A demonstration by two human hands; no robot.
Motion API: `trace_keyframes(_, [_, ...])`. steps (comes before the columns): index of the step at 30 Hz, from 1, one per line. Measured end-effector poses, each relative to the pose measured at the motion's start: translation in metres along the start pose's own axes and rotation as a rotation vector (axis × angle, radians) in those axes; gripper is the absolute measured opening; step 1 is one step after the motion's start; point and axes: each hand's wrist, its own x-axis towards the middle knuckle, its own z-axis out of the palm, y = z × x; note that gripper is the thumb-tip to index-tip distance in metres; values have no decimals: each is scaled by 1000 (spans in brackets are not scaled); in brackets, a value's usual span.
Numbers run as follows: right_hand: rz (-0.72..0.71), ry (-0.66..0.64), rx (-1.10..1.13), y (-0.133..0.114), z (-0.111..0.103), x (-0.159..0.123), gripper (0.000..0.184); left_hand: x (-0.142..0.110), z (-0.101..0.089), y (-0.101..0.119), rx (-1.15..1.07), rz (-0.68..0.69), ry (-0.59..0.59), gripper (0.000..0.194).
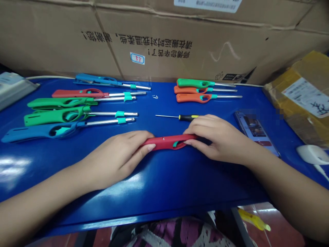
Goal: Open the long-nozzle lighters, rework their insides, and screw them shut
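A glossy blue table (pixel 164 185) spreads under everything, and a brown cardboard box (pixel 154 20) with upside-down black lettering stands along its far side. At the right leans a parcel (pixel 285 82) wrapped in yellow-brown tape with a white label.

The left hand (pixel 123 154) has its thumb and fingers clamped on the left end of a red plastic lighter handle (pixel 167 143) with a teal trigger; the right hand (pixel 218 137) pinches its other end, thumb at the finger opening. The handle lies level between them, above the near-middle of the table.

At the far left sits a pale boxy device (pixel 15 89). Beside it, five long-necked lighters (pixel 59 116) in blue, red and green plastic lie in a rough stack of rows, metal tubes pointing right. Three more lighters (pixel 191 98), one green and two orange, lie close together beyond the right hand, tubes also pointing right.

A lit smartphone (pixel 253 128) rests flat near the right forearm, with a rounded white plastic object (pixel 312 154) farther right. A screwdriver (pixel 183 117) with a black-and-yellow handle lies just behind the hands, its thin shaft pointing left. Tiny silvery pieces (pixel 155 97) are scattered beyond it.
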Motion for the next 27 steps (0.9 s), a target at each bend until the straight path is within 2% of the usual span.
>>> trace_keyframes(5, [-85,42,-35,2,10,1,50,3,3,-1,-497,-237,12,40])
trace_keyframes(8, [-98,90,-37,3,14,2,42,7,5,2,-683,-327,13,46])
trace_keyframes(12, [-84,118,-47,1,12,3,35,9,9,5,-625,-308,134,49])
trace_keyframes(16, [-77,154,-18,-3,12,3,30,7,15,-2,-458,-154,264,37])
trace_keyframes(22, [-114,264,93,-6,16,5,17,5,18,-3,-354,-32,299,28])
trace_keyframes(27, [-108,284,138,-9,19,4,14,6,17,3,-305,75,341,22])
